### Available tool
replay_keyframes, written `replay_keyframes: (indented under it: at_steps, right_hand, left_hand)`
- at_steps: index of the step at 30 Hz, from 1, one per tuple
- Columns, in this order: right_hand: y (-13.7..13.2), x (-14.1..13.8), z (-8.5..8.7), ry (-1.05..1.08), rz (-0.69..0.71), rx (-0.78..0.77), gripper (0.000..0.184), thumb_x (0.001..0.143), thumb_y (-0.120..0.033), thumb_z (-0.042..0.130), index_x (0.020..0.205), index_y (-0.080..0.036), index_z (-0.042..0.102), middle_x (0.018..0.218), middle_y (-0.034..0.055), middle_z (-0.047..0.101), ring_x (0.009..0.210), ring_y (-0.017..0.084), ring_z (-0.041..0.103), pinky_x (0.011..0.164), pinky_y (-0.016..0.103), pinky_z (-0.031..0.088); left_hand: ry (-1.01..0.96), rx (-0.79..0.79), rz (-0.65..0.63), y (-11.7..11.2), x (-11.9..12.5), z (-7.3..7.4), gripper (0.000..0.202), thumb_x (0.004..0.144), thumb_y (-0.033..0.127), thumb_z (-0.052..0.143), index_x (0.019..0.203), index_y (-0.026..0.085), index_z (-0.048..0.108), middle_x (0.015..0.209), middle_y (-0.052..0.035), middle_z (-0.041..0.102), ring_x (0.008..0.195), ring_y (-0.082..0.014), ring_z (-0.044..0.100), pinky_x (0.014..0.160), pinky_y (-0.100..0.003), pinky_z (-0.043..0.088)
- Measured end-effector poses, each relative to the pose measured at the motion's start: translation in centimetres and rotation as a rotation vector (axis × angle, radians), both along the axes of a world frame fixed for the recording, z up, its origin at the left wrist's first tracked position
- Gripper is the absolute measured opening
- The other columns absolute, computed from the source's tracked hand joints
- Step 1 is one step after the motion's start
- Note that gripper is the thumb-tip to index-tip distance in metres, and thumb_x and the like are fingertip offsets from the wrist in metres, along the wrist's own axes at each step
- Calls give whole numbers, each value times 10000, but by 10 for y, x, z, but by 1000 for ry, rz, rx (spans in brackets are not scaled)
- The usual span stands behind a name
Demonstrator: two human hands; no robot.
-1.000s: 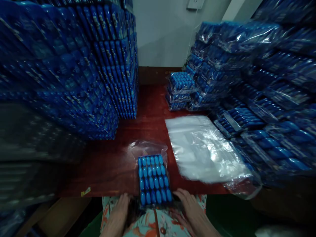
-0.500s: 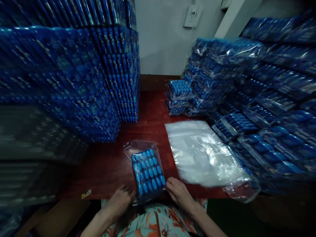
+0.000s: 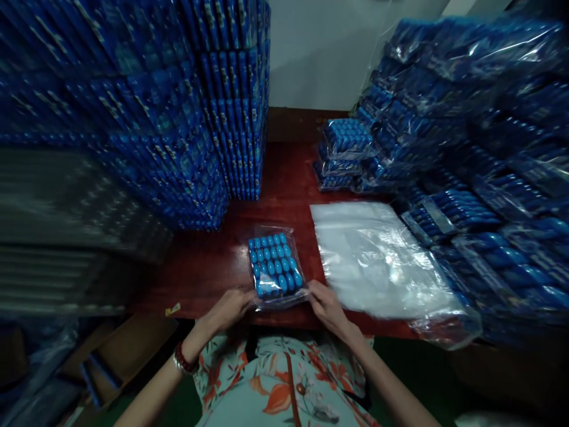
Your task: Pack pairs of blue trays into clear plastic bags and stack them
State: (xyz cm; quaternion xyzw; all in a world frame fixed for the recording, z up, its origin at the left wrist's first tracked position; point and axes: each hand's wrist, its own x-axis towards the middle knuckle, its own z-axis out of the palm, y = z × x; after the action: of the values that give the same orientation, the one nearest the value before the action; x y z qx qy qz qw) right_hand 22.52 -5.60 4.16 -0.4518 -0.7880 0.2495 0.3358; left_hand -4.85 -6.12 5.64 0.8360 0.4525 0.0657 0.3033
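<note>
A block of blue, rounded-end pieces in rows [image 3: 274, 264] lies inside a clear plastic bag [image 3: 278, 303] near the table's front edge. My left hand [image 3: 235, 305] pinches the bag's near left corner. At the near right corner, my right hand [image 3: 326, 303] has its fingers closed on the film. The bag's near edge stretches between the two hands, just in front of the blue block. Just right of my right hand lies a flat stack of clear plastic bags [image 3: 368, 258].
Tall stacks of blue packs [image 3: 178, 136] stand at the left, above grey ribbed trays [image 3: 66, 237]. Bagged blue packs [image 3: 347, 139] are piled at the back right and along the right side. An open cardboard box [image 3: 133, 350] sits below the table [image 3: 284, 184] at left.
The camera view has shifted, so the table sits higher in the picture. Both hands now grip the bag's near corners and the film between them is drawn out straight.
</note>
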Motion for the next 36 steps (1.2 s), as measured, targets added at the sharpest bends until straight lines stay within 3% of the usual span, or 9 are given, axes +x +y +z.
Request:
replay_keyframes:
  at_steps: [5, 10, 14, 18, 22, 26, 30, 32, 36]
  right_hand:
    - [38, 0, 70, 86, -229, 80, 363, 905, -322, 458, 563, -199, 438, 546, -39, 402, 525, 99, 402, 519, 223, 340]
    - [86, 1, 117, 51, -430, 440, 193, 864, -306, 522, 730, -209, 623, 824, 29, 622, 760, 149, 570, 724, 269, 444]
    - [111, -6, 120, 422, -393, 318, 154, 835, -326, 559, 793, -206, 645, 853, 33, 673, 824, 177, 628, 799, 333, 487]
    - [127, -21, 117, 864, -296, -17, 188, 770, -364, 626, 757, -189, 557, 619, -32, 621, 565, 140, 615, 620, 305, 522]
    - [146, -33, 122, 998, -361, -40, 249, 718, -384, 665, 731, -180, 522, 511, -73, 539, 428, 99, 528, 483, 231, 464]
    - [160, -34, 131, 820, -451, 79, 246, 767, -404, 614, 810, -177, 531, 491, -73, 502, 412, 109, 493, 467, 239, 434]
    - [157, -45, 152, 425, -604, 628, 195, 845, -308, 557, 991, -180, 572, 854, 52, 615, 817, 184, 582, 746, 328, 465]
    - [151, -61, 162, 155, -423, 820, 173, 880, -233, 508, 1029, -200, 592, 967, 75, 615, 945, 203, 541, 848, 358, 424]
    - [153, -99, 172, -313, -15, 877, 267, 909, -159, 434, 1118, -211, 592, 1019, 81, 621, 1017, 217, 493, 884, 366, 378]
  left_hand:
    - [-88, 174, 64, 34, -2, 69, 403, 943, 351, 278, 728, 203, 586, 692, -23, 602, 651, -152, 527, 669, -245, 368]
    - [-70, 605, 404, 76, 4, 116, 343, 911, 343, 381, 758, 181, 643, 735, -68, 651, 759, -206, 568, 789, -330, 380]
    - [-584, 577, 543, 101, 12, 114, 256, 873, 311, 479, 947, 189, 692, 991, -64, 709, 945, -215, 606, 881, -360, 406]
    - [-1137, 221, 710, 117, 23, 102, 205, 757, 334, 638, 776, 149, 724, 818, -58, 737, 818, -201, 654, 798, -324, 479]
    - [-1442, 29, 747, 128, 32, 101, 221, 697, 340, 703, 770, 131, 717, 763, -58, 733, 777, -179, 671, 825, -334, 491]
    - [-1611, 11, 705, 136, 39, 108, 255, 690, 345, 716, 826, 130, 708, 830, -65, 733, 811, -179, 681, 881, -371, 488]
    - [-1662, 30, 704, 143, 42, 114, 244, 714, 348, 696, 817, 128, 708, 839, -67, 730, 821, -173, 679, 890, -367, 487]
    - [-1666, 55, 708, 147, 43, 115, 243, 727, 351, 683, 821, 128, 710, 843, -65, 729, 824, -168, 675, 884, -354, 487]
    - [-1637, 152, 732, 153, 46, 113, 239, 738, 342, 667, 859, 141, 713, 870, -48, 727, 817, -149, 655, 837, -299, 490]
